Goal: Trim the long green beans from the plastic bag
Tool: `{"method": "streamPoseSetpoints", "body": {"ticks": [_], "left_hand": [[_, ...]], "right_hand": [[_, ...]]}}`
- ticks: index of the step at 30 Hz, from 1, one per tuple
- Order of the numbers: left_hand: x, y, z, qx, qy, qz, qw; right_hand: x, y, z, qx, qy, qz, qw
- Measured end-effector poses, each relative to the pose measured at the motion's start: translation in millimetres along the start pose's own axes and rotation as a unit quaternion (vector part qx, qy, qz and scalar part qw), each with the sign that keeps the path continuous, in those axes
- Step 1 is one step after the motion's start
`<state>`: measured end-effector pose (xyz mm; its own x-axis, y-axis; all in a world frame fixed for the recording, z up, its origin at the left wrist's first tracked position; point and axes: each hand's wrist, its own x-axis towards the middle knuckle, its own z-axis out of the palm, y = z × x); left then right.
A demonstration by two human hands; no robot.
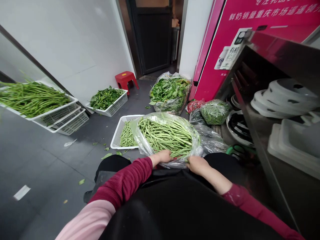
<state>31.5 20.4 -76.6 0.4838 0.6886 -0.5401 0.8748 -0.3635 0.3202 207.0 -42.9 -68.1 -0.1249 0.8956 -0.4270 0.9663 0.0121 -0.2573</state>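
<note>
A large clear plastic bag [143, 141] lies open just in front of my knees, full of long green beans [167, 133]. My left hand [163, 156] is at its near edge with the fingers curled closed; what they hold is hidden. To the right, my right hand [197, 165] is closed at the same edge, a small green bean tip showing at its fingers. The two hands are a short way apart. Left of the bag and partly behind it, a white plastic basket [116, 136] holds shorter bean pieces [127, 135].
Stacked white baskets [72, 121] with long green stalks stand at left. Beyond are a basket of leafy greens [106, 98], a red stool [126, 79] and a bag of leaves [170, 90]. Bagged greens [216, 111] and a metal shelf [262, 133] flank my right.
</note>
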Motion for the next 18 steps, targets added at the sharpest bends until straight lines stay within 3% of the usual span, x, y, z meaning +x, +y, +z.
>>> {"method": "streamPoseSetpoints", "body": {"ticks": [6,12,18], "left_hand": [[-7.8,7.1,-29.9,0.003,0.017,-0.006,1.0],[-52.4,-30.6,-75.0,0.011,0.07,-0.017,0.997],[-99.5,-57.6,-97.3,-0.189,0.087,0.055,0.977]], "right_hand": [[-14.4,3.2,-18.1,-0.043,-0.03,-0.028,0.998],[-10.7,3.4,-23.2,-0.017,-0.02,-0.022,0.999],[-5.5,-4.1,-27.2,0.118,0.043,-0.047,0.991]]}}
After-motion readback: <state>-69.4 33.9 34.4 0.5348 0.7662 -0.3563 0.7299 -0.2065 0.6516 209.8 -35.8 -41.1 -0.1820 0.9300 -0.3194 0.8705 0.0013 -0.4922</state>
